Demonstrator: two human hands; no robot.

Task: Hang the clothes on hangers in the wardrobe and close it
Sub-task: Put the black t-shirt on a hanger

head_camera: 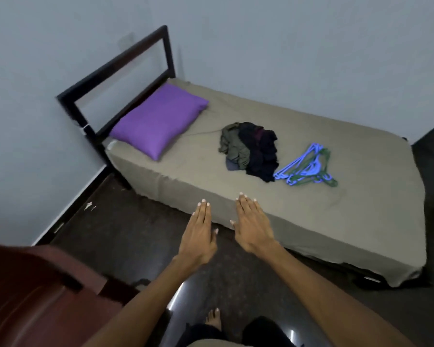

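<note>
The pile of clothes [249, 149], olive and dark pieces bunched together, lies on my bed's grey-brown sheet [323, 211], with a bundle of blue and green plastic hangers [307, 166] just beside it on the right. I hold both hands out flat in front of me, palms down, over the near edge of the bed: my left hand [198, 236] and right hand [253, 225] have straight fingers held together and grip nothing. A purple pillow [158, 121] rests by the dark headboard [115, 78].
</note>
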